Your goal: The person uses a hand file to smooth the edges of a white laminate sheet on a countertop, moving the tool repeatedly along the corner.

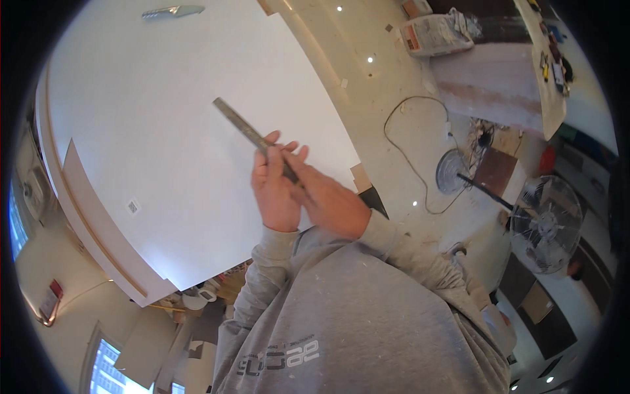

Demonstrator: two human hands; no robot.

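Observation:
Both of my hands are around a long, narrow, flat grey bar (237,121) with faint markings along it; I cannot tell its exact kind. My left hand (278,200) holds its lower part, fingers pointing up. My right hand (333,202) crosses in from the right and closes on the same end, partly hiding it. The bar's free end points to the far left, above a large white board (164,131). Near the board's far edge lies a silvery knife-like tool (173,12). A small printed label (133,207) is on the board's left part.
Strips of board (98,217) run along the left edge. On the floor to the right are a looping cable (388,141) and a standing fan (546,224) with a round base (453,172). Beyond stands a table (489,92) with a bag (436,34) near it.

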